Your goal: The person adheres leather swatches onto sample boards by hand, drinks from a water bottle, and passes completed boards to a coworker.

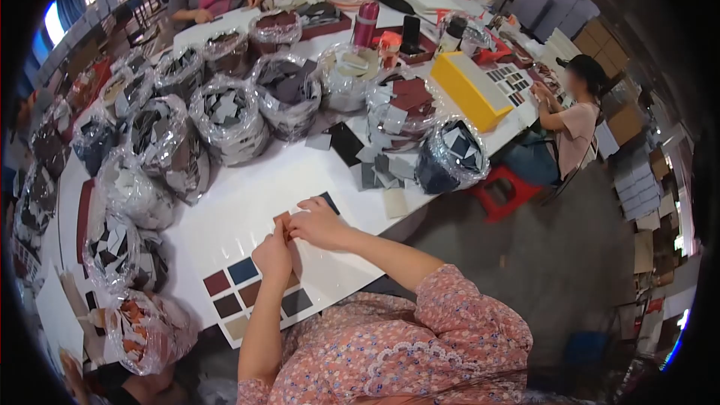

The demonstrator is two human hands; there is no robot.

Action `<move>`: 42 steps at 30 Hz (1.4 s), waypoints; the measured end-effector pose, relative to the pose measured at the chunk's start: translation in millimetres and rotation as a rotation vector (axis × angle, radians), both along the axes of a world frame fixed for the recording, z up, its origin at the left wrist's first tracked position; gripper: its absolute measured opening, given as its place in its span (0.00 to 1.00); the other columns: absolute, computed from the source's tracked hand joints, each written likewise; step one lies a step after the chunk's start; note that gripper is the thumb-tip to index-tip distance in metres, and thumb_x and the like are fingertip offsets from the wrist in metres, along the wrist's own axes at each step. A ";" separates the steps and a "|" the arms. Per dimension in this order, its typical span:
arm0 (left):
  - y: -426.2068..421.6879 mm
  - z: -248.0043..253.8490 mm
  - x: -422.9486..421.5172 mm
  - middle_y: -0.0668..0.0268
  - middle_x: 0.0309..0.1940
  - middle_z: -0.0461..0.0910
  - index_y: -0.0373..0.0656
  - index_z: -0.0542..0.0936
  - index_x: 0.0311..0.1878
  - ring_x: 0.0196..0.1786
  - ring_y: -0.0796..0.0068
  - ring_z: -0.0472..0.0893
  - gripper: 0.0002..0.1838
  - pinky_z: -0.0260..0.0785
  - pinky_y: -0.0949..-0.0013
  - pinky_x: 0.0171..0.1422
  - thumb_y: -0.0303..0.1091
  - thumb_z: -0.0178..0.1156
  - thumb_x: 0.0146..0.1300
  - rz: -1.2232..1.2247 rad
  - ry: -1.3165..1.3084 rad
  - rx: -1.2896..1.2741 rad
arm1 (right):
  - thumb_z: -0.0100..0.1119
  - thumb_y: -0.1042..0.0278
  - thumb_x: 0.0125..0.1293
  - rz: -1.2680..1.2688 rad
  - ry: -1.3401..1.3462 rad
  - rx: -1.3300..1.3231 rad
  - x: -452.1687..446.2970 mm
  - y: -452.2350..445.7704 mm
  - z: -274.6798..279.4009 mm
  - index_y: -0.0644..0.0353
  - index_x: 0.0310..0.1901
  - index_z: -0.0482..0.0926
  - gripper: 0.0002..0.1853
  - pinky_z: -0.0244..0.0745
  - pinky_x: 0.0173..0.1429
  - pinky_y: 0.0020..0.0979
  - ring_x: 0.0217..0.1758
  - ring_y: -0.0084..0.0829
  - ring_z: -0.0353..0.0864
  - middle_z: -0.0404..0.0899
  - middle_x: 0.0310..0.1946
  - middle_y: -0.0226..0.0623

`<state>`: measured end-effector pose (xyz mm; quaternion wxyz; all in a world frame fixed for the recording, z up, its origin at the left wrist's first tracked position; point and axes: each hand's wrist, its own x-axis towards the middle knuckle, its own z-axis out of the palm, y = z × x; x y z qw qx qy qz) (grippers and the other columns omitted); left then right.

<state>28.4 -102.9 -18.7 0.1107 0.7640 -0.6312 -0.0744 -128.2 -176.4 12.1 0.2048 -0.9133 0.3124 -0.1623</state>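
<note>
My left hand (273, 257) and my right hand (319, 223) meet over a white sample card (349, 271). Between their fingertips is a small orange-brown swatch (281, 218), partly covered by the fingers. Several square swatches lie in rows at the card's left end, among them a maroon swatch (217, 282), a blue swatch (242, 271), a beige swatch (238, 328) and a dark grey swatch (297, 302). My left forearm hides part of those rows. Just beyond my right hand, a dark navy swatch (330, 202) shows.
Clear plastic bags of cut swatches, such as a grey-filled bag (229, 120) and a dark-filled bag (451, 156), crowd the white table (217, 214). A black phone (346, 143) and loose grey pieces lie between them. Right are a yellow box (469, 94), a red stool (504, 193) and a seated person (577, 116).
</note>
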 end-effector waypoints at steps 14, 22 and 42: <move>-5.9 -20.4 13.7 0.58 0.29 0.81 0.50 0.77 0.47 0.31 0.58 0.84 0.11 0.74 0.54 0.31 0.41 0.57 0.64 -0.104 -0.023 -0.087 | 0.62 0.40 0.57 -1.080 0.197 -0.281 -174.0 -231.2 114.7 0.61 0.37 0.85 0.27 0.76 0.48 0.50 0.46 0.51 0.83 0.85 0.38 0.49; 19.9 69.6 131.5 0.58 0.33 0.78 0.48 0.83 0.42 0.38 0.53 0.80 0.09 0.73 0.54 0.41 0.34 0.62 0.58 0.067 0.212 -0.530 | 0.63 0.60 0.62 -0.997 0.252 -0.404 -174.9 -243.0 110.1 0.57 0.48 0.76 0.16 0.75 0.47 0.49 0.47 0.52 0.82 0.82 0.42 0.48; 45.2 97.4 396.9 0.53 0.41 0.84 0.37 0.80 0.52 0.46 0.56 0.84 0.19 0.74 0.60 0.52 0.37 0.64 0.61 0.399 0.057 -0.366 | 0.66 0.66 0.62 -0.452 -0.263 0.640 -32.6 -14.3 -25.1 0.61 0.36 0.77 0.09 0.74 0.32 0.31 0.24 0.28 0.81 0.80 0.24 0.37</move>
